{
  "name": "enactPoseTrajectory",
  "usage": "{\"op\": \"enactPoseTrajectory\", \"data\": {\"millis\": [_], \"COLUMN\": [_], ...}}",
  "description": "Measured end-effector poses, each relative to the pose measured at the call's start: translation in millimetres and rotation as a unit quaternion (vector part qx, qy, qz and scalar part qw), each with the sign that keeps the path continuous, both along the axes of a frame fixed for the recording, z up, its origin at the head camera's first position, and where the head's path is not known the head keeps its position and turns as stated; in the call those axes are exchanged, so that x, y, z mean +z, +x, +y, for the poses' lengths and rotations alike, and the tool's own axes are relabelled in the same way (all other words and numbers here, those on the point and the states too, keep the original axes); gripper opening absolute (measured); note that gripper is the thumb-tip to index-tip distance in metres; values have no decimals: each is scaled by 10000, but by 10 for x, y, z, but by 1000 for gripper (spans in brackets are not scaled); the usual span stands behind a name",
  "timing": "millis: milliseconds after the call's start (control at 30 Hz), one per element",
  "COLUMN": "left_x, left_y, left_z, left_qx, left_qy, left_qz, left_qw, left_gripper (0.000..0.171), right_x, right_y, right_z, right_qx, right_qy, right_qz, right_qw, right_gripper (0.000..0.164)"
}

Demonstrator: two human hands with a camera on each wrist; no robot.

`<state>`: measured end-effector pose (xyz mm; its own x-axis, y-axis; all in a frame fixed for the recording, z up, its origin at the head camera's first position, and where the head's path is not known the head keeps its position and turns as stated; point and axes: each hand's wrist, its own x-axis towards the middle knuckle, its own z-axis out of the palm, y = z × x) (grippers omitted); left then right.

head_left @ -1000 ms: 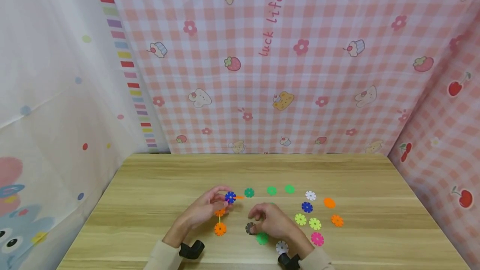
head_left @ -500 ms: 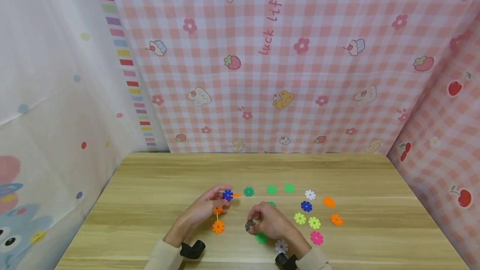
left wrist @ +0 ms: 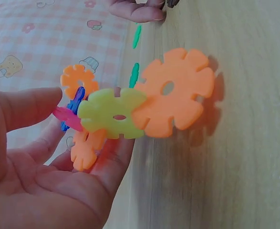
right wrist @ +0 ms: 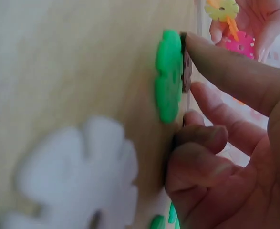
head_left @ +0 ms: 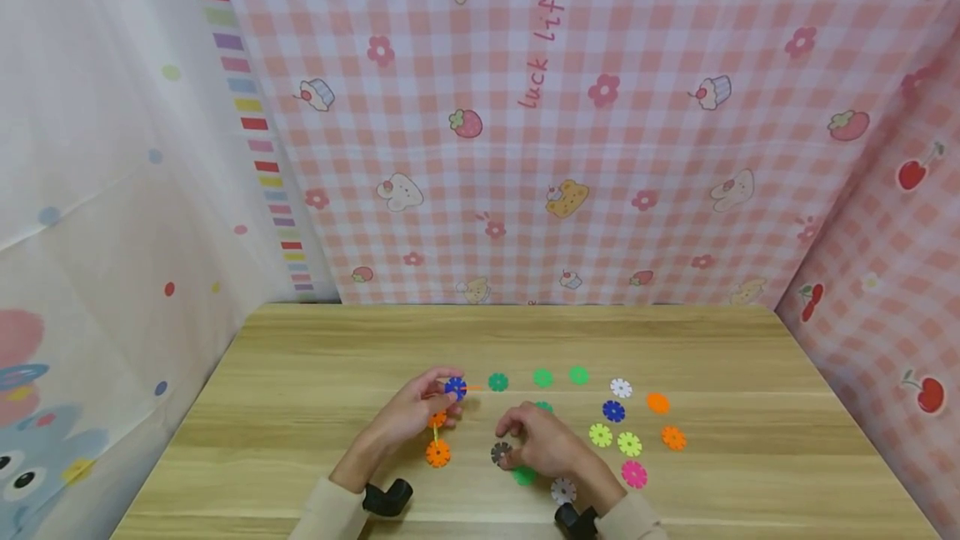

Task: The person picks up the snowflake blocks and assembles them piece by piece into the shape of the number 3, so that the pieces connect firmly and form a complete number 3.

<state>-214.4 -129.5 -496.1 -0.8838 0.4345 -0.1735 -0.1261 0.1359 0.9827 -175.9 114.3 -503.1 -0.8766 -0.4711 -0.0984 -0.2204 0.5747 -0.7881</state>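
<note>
My left hand [head_left: 416, 411] holds a joined cluster of notched plastic snowflake discs over the table's left middle. Its thumb and fingers pinch a pink disc [left wrist: 69, 118] in the cluster. A blue disc [head_left: 455, 388] and a thin edge-on orange one point right. Below hang a yellow-green disc [left wrist: 113, 114] and an orange disc [left wrist: 175, 93] slotted together. My right hand [head_left: 551, 442] is low at the tabletop, its thumb and a finger at opposite edges of a dark brown disc [right wrist: 186, 64]. A green disc [right wrist: 168, 76] lies right beside that one.
Loose discs are scattered on the wooden table [head_left: 300, 373]: a teal one [head_left: 498, 382], several green, a blue [head_left: 613, 412], two yellow-green [head_left: 601, 435], two orange [head_left: 673, 438], a pink [head_left: 633, 474], and a white [head_left: 563, 490] by my right wrist. Patterned cloths hang behind and at both sides.
My left hand has shifted slightly left and turned the cluster a little, so the orange disc beside the blue one looks thinner. My right hand stays at the dark brown disc.
</note>
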Motion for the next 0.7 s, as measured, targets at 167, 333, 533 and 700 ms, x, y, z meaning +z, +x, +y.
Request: {"op": "enactPoseTrajectory", "data": {"millis": [167,333,533,700], "left_x": [-8,-8,5,2], "left_y": [-3,4,26,38], "left_z": [0,13,44,78], "left_qx": [13,-11,-126,-132], "left_qy": [-94,-35,64,12], "left_qz": [86,151,153,163], "left_qw": [9999,9999,9998,9998], "left_gripper": [36,35,34,34], "right_x": [-14,-14,-16,-26], "right_y": [-23,-19,-11,-20], "right_z": [25,33,35,38], "right_qx": [35,20,71,161], "right_qy": [-109,-123,-172,-212], "right_qz": [-54,-109,-58,50], "right_qw": [9999,9999,9998,9996], "right_gripper": [27,27,25,24]}}
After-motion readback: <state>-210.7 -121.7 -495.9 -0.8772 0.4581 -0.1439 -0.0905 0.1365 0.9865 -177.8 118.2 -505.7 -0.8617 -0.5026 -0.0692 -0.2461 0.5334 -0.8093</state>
